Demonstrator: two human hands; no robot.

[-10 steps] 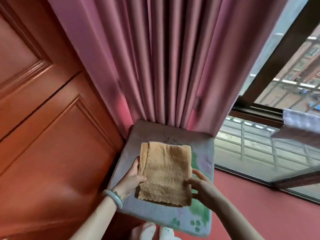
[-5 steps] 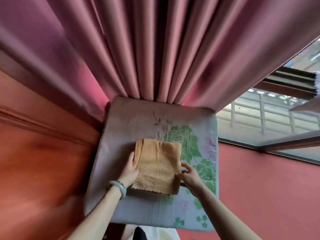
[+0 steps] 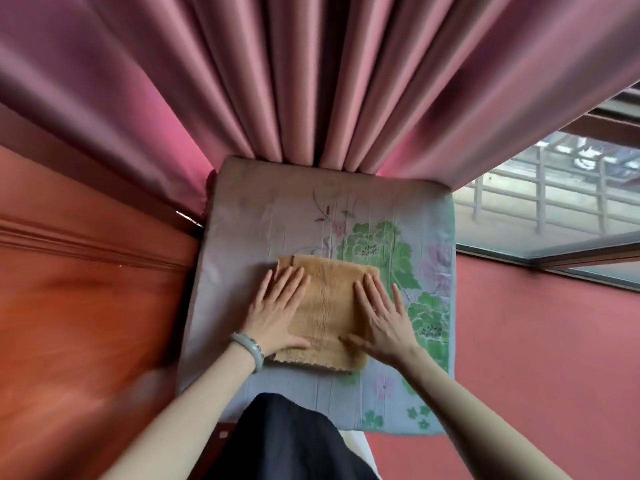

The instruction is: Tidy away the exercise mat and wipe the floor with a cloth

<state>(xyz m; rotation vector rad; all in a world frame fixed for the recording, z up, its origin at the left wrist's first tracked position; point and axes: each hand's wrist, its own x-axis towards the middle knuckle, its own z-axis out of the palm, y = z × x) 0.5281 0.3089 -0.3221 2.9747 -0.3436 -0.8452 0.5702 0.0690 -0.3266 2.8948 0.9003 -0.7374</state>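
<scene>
1. Corner setting: pink curtain behind, wooden panel at left, window at right.
2. Your left hand and right hand lie flat with fingers straight, pressing the tan cloth, probably to smooth it.
3. The cloth rests on the floral exercise mat, whose far edge the curtain folds overhang and crowd.

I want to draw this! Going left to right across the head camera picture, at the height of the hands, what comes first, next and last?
wooden panel → left hand → tan cloth → right hand → red wall
</scene>
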